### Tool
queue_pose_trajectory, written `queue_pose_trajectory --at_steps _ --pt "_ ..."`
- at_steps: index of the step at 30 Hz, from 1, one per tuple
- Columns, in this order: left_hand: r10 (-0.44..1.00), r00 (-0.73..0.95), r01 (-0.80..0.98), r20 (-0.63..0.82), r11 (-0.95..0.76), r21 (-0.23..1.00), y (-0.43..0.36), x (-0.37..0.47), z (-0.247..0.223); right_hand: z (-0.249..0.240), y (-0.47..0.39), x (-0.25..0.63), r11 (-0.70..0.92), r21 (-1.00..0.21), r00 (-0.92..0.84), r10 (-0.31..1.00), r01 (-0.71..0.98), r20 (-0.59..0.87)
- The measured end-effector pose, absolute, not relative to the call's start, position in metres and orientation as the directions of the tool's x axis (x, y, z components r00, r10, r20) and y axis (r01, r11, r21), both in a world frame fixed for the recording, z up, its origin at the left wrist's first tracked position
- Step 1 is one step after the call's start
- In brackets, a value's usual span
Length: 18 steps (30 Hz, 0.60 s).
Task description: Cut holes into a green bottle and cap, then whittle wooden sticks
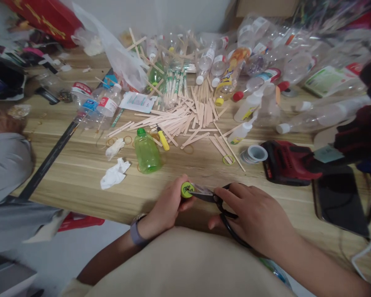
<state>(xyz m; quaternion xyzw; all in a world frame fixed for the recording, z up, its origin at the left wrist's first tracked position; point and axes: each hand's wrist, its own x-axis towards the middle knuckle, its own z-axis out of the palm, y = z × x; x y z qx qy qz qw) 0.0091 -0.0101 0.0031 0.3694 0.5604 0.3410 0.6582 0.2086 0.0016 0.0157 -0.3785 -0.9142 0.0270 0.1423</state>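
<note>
Near the table's front edge, my left hand (170, 202) grips a small yellow-green bottle cap (187, 189) with dark marks on its face. My right hand (253, 210) is closed around the black handles of a pair of scissors (204, 193). Their blades point left, and the tips touch the cap's face. Whether the tips go into the cap I cannot tell. Just beyond my left hand stands a green transparent bottle (147, 152) with a green top. Beside it lies a yellow-handled screwdriver or awl (163, 139).
Wooden sticks (179, 117) are heaped mid-table, with several plastic bottles (262, 74) behind. Crumpled tissues (115, 173) lie left. To the right are a spool (254, 154), a red and black power tool (289, 163) and a dark phone (340, 198). Another person's sleeve (9, 165) reaches in from the left.
</note>
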Motion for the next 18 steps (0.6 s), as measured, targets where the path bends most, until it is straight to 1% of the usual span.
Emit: queue_pose_trajectory --at_steps 4,7,11,15,18 --pt "0.862 0.128 -0.029 -0.49 0.497 0.867 -0.0091 0.0109 0.0092 0.0148 0.0014 0.2081 0.715 -0.12 -0.675 0.694 0.689 0.25" --pt "0.868 0.131 0.023 -0.479 0.48 0.877 -0.01 0.0104 0.0108 0.0151 0.0008 0.208 0.718 -0.11 -0.677 0.688 0.687 0.263" --pt "0.882 0.188 0.082 -0.432 0.424 0.902 -0.0132 0.0068 0.0072 0.0168 0.0001 0.2077 0.724 -0.083 -0.675 0.673 0.685 0.301" --pt "0.877 0.207 0.056 -0.434 0.433 0.9 -0.0128 0.0074 0.0087 0.0186 0.001 0.2098 0.728 -0.089 -0.672 0.667 0.68 0.322" --pt "0.878 0.171 -0.028 -0.447 0.457 0.889 -0.0115 0.0103 0.0098 0.0163 0.0033 0.2144 0.69 -0.106 -0.628 0.704 0.716 0.332"
